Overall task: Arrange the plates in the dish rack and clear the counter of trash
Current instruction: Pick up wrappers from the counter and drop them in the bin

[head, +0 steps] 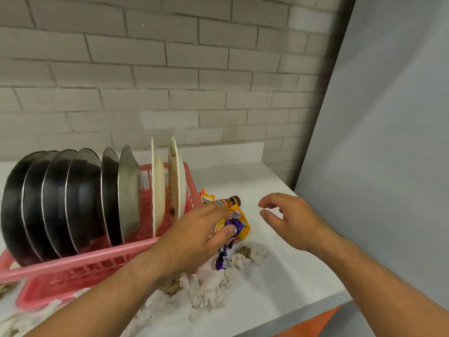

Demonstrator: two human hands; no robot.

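Observation:
A pink dish rack [80,257] stands on the white counter [286,271] at the left. Several dark and steel plates [60,203] stand upright in it, with two white plates [159,188] at its right end. My left hand [194,239] is shut on a bunch of yellow and purple snack wrappers [237,224] just right of the rack. My right hand [289,217] hovers open to the right of the wrappers, fingers curled and apart. Crumpled white and brown tissue [211,283] lies on the counter below my left hand.
An orange wrapper scrap [206,194] lies beside the rack's right end. More crumpled tissue [31,317] spreads along the counter's front left. A brick-tiled wall [170,81] runs behind, and a grey panel [388,142] stands on the right. The counter's front edge [291,319] is near.

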